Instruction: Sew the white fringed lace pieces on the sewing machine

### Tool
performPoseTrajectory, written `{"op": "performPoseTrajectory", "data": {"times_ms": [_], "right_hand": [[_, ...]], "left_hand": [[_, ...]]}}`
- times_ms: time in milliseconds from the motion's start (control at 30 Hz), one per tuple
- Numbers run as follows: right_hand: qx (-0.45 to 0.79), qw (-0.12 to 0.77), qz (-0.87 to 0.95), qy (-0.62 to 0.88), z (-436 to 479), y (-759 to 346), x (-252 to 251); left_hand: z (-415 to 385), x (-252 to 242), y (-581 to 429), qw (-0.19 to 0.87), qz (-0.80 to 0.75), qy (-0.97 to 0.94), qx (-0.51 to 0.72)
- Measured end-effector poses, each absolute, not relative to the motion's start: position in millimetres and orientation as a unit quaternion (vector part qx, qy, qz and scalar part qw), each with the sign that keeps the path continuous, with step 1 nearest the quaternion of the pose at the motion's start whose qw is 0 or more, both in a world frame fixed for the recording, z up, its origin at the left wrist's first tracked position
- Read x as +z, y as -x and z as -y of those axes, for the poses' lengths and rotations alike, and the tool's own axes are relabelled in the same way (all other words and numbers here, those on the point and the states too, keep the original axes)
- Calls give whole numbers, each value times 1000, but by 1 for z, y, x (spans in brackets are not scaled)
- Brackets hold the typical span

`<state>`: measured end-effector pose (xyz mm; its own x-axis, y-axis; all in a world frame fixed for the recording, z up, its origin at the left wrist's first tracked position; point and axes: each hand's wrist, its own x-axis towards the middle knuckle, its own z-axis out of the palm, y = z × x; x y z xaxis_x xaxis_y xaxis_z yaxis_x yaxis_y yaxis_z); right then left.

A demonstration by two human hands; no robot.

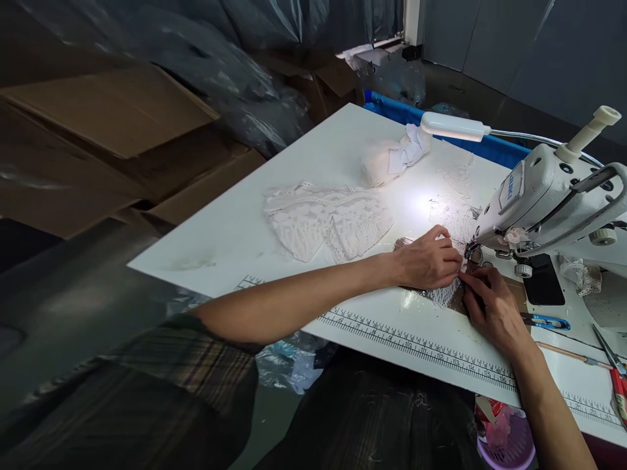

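A piece of white lace fabric (451, 219) lies under the needle area of the sewing machine (533, 196), and part of it hangs out below my fingers. My left hand (431, 261) rests on this lace just left of the presser foot, its fingers curled and pressed together at the edge. Close to the foot on the near side, my right hand (492, 303) pinches the same edge with thumb and fingertips. Both sets of fingertips nearly meet there. Further left on the table, other white lace pieces (328, 219) lie flat.
A lit lamp (453, 126) hangs over the white table (235, 235). Behind the lace sits a white bundle with paper (399, 156). To the right are a dark phone (543, 281), blue thread snips (548, 321) and red-handled scissors (617, 385). Cardboard boxes (108, 111) stand left.
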<state>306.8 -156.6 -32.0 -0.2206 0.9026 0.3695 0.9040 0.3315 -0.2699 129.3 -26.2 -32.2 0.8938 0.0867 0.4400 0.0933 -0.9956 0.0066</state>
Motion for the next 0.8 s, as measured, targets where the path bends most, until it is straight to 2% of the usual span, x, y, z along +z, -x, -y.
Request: {"op": "performPoseTrajectory", "data": {"times_ms": [467,700,800], "right_hand": [[-1,211,737,642,154,-297,-37],[-35,164,734,658,150,-292,-35],[-35,173,743,646,150,-293,-38]], "left_hand": [[25,-28,-128,14,100,983,-153],[26,-35,-133,44,130,972,-189],[26,-39,-135,46,137,970,-196]]}}
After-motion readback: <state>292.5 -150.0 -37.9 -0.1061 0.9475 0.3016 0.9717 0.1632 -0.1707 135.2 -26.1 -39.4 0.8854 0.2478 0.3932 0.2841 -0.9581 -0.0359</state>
